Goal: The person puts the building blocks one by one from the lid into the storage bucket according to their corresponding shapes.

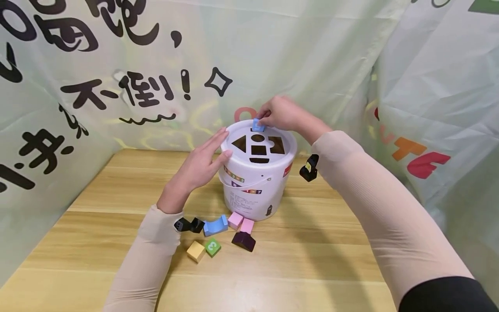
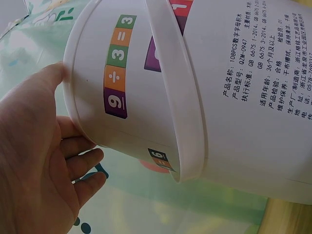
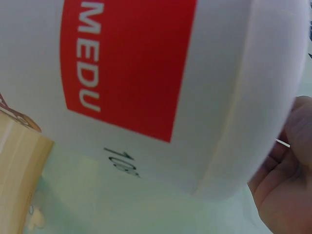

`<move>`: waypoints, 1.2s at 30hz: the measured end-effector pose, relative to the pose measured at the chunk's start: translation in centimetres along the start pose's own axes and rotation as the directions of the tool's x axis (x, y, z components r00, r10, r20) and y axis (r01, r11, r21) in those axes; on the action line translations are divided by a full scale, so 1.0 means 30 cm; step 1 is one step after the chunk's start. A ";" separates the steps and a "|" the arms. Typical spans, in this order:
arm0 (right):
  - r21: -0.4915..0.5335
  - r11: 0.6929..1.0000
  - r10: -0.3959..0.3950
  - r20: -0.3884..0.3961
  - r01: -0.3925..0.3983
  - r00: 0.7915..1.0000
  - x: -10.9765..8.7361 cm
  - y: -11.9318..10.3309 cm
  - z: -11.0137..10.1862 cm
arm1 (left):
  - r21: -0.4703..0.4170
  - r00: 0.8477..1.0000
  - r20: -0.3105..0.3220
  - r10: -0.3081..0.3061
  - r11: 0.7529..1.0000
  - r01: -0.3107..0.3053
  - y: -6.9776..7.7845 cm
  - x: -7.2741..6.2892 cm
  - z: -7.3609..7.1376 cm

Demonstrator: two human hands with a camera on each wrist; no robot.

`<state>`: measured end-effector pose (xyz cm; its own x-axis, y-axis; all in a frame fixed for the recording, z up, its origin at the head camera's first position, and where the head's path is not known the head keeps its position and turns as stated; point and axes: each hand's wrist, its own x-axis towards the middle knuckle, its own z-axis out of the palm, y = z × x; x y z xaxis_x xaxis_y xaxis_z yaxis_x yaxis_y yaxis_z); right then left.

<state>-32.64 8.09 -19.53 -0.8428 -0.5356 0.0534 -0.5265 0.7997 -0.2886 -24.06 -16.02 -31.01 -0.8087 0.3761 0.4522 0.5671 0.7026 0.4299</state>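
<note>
we see a smooth white bucket (image 1: 253, 206), contents hidden; the right hand (image 1: 281, 113) pinches a blue block (image 1: 257, 125) at the lid's (image 1: 243, 130) back slot (image 1: 251, 130), the left hand (image 1: 202, 162) rests loosely spread fingers on the rim (image 1: 291, 149).

The white bucket (image 1: 249, 201) carries a strip (image 2: 117, 68) reading "9÷3=3", print (image 2: 263, 63) including "108PCS" and "QZM-0947", and a red label (image 3: 129, 63) — "MEDU", its word running off twelve o'clock. From the bucket, the curtain (image 1: 292, 52) reads "不倒!" at ten o'clock — a green block (image 1: 212, 247) shows "3" at seven.
</note>
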 end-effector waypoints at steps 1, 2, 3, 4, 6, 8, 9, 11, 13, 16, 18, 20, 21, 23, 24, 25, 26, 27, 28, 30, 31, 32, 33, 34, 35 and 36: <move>-0.006 1.000 0.003 0.005 -0.003 1.000 0.003 -0.002 0.002 | 0.000 1.000 0.001 -0.001 1.000 0.001 0.001 0.000 0.000; -0.008 1.000 0.003 0.010 -0.003 1.000 0.005 -0.004 0.004 | 0.000 1.000 0.001 -0.003 1.000 0.003 0.001 0.000 0.000; -0.012 1.000 0.005 0.016 -0.005 1.000 0.006 -0.005 0.006 | -0.002 1.000 0.002 -0.005 1.000 0.005 0.002 0.000 0.000; -0.014 1.000 0.006 0.020 -0.005 1.000 0.006 -0.007 0.007 | -0.001 1.000 0.002 -0.007 1.000 0.007 0.002 0.000 0.000; -0.019 1.000 0.006 0.022 -0.006 1.000 0.005 -0.011 0.007 | -0.002 1.000 0.004 -0.008 1.000 0.008 0.002 0.000 0.000; -0.014 1.000 0.003 0.019 -0.003 1.000 -0.002 -0.010 0.006 | -0.006 1.000 0.007 -0.010 1.000 0.010 0.003 -0.001 0.001; -0.016 1.000 0.000 0.014 0.000 1.000 -0.007 -0.010 0.006 | -0.009 1.000 0.008 -0.009 1.000 0.009 0.003 -0.001 0.002; -0.012 1.000 -0.013 0.001 0.013 1.000 -0.017 -0.007 0.004 | -0.014 1.000 0.012 -0.012 1.000 0.012 0.004 -0.002 0.003; 0.002 1.000 -0.025 -0.011 0.025 1.000 -0.031 -0.004 0.001 | -0.017 1.000 0.015 -0.013 1.000 0.013 0.004 -0.003 0.004; 0.014 0.999 -0.043 -0.028 0.044 0.999 -0.056 0.003 -0.002 | -0.014 1.000 0.017 -0.015 1.000 0.015 0.003 -0.002 0.004; 0.019 0.999 -0.050 -0.033 0.051 0.998 -0.076 0.007 -0.004 | -0.011 1.000 0.014 -0.015 1.000 0.015 0.003 -0.002 0.004; 0.021 0.998 -0.057 -0.042 0.058 0.997 -0.097 0.012 -0.005 | -0.012 1.000 0.012 -0.016 1.000 0.016 0.003 -0.001 0.003; 0.024 0.998 -0.061 -0.047 0.063 0.997 -0.109 0.014 -0.005 | -0.013 1.000 0.011 -0.017 1.000 0.017 0.003 -0.001 0.002; 0.038 0.997 -0.065 -0.058 0.067 0.996 -0.132 0.020 -0.002 | -0.015 1.000 0.010 -0.020 1.000 0.020 0.003 -0.002 0.001; 0.040 0.997 -0.068 -0.066 0.071 0.996 -0.143 0.023 0.000 | -0.015 1.000 0.010 -0.021 1.000 0.021 0.003 -0.003 0.001; 0.049 0.996 -0.069 -0.073 0.073 0.995 -0.154 0.025 0.003 | -0.015 1.000 0.009 -0.021 1.000 0.021 0.002 -0.003 0.001; 0.055 0.996 -0.072 -0.079 0.076 0.994 -0.166 0.026 0.005 | -0.015 1.000 0.008 -0.021 1.000 0.022 0.002 -0.004 0.001; 0.056 0.995 -0.077 -0.086 0.082 0.993 -0.177 0.028 0.009 | -0.016 1.000 0.008 -0.021 1.000 0.021 0.002 -0.004 0.001; 0.054 0.995 -0.080 -0.093 0.085 0.992 -0.189 0.028 0.013 | -0.017 1.000 0.007 -0.020 1.000 0.021 0.002 -0.004 0.001; 0.045 0.994 -0.094 -0.111 0.099 0.989 -0.215 0.028 0.021 | -0.016 1.000 0.005 -0.019 1.000 0.019 0.002 -0.005 0.001; 0.039 0.993 -0.103 -0.120 0.108 0.987 -0.228 0.028 0.026 | -0.015 1.000 0.005 -0.019 1.000 0.019 0.002 -0.005 0.001; 0.028 0.992 -0.116 -0.130 0.120 0.985 -0.241 0.029 0.031 | -0.015 1.000 0.004 -0.018 1.000 0.019 0.002 -0.005 0.001; 0.018 0.991 -0.126 -0.140 0.130 0.982 -0.253 0.031 0.038 | -0.014 1.000 0.003 -0.018 1.000 0.018 0.003 -0.004 0.001; 0.013 0.991 -0.133 -0.149 0.136 0.980 -0.266 0.032 0.045 | -0.012 1.000 0.002 -0.017 1.000 0.017 0.003 -0.004 0.002; 0.007 0.990 -0.140 -0.157 0.143 0.978 -0.278 0.035 0.053 | -0.010 1.000 0.000 -0.015 1.000 0.015 0.003 -0.003 0.002; -0.002 0.989 -0.147 -0.165 0.149 0.975 -0.290 0.038 0.061 | -0.009 1.000 -0.001 -0.013 1.000 0.013 0.004 -0.002 0.002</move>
<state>-25.70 13.17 -22.07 -0.7631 -0.5953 0.2517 -0.6461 0.7117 -0.2758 -23.95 -15.93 -31.05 -0.8161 0.3663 0.4470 0.5576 0.7023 0.4426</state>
